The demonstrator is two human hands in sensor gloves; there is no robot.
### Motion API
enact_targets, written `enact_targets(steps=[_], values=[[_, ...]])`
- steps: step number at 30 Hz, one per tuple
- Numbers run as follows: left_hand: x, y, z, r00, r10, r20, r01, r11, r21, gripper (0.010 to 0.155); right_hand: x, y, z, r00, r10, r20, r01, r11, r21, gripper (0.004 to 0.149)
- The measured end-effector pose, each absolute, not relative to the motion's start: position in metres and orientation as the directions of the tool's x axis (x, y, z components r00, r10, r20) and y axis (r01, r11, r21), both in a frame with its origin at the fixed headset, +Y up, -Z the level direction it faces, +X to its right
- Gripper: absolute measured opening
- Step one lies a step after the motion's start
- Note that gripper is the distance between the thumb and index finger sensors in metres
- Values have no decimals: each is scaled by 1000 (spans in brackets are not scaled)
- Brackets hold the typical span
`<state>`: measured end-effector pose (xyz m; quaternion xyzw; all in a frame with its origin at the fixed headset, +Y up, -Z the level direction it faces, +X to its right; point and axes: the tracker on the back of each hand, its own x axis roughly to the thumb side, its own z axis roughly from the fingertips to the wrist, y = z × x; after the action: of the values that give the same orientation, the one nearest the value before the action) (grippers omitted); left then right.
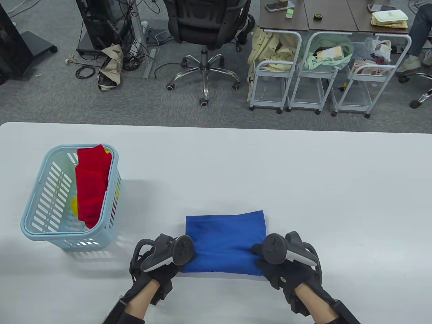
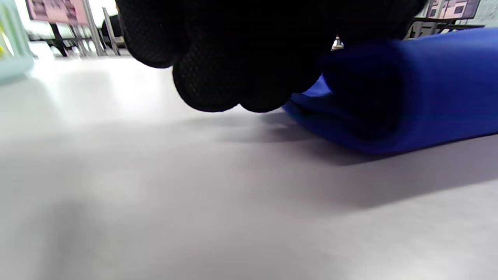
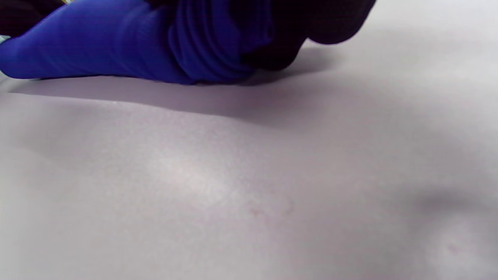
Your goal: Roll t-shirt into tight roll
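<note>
Currently, the blue t-shirt (image 1: 225,241) lies folded on the white table (image 1: 303,175), near the table's front edge and between the two gloved hands. Its near portion is rolled into a low cylinder; the far portion lies flat as a rectangle extending away from the person. The long axis of the roll runs left to right, parallel to the table's front edge.

The left hand (image 1: 158,266) sits at the left end of the roll. In the left wrist view its fingers (image 2: 218,70) are curled against the cloth, just above the table surface, gripping the roll's end. The right hand (image 1: 287,266) sits at the right end. In the right wrist view its fingers (image 3: 295,27) are curled into the bunched layers of the t-shirt, gripping that end. A tracker is strapped to the back of each hand.

A light blue slotted laundry basket (image 1: 40,206) stands at the left of the table, well apart from the t-shirt. It contains a red garment (image 1: 91,185) and some yellow fabric (image 1: 75,204) beneath it.

Beyond the table, on grey carpet, stand a black office chair (image 1: 204,27) and white wheeled carts (image 1: 310,67) under brown desks.
</note>
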<state>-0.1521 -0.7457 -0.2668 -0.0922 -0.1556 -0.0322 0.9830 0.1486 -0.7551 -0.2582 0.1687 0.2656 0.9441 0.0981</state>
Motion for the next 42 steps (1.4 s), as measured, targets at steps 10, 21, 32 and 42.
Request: enact_targets(steps=[10, 21, 32, 42], values=[[-105, -749, -237, 830, -76, 553, 210, 960, -184, 67, 154, -749, -258, -947, 217, 235, -82, -875, 477, 62], [-100, -757, -248, 832, -57, 551, 190, 964, -188, 61, 133, -726, -236, -888, 140, 438, 4, -950, 311, 64], [-129, -754, -265, 838, 347, 421, -164, 897, -411, 56, 116, -749, -239, -903, -51, 427, 190, -938, 290, 66], [-122, -752, -257, 859, 210, 467, -74, 954, -292, 58, 121, -749, -246, -896, 137, 423, 51, -913, 405, 60]])
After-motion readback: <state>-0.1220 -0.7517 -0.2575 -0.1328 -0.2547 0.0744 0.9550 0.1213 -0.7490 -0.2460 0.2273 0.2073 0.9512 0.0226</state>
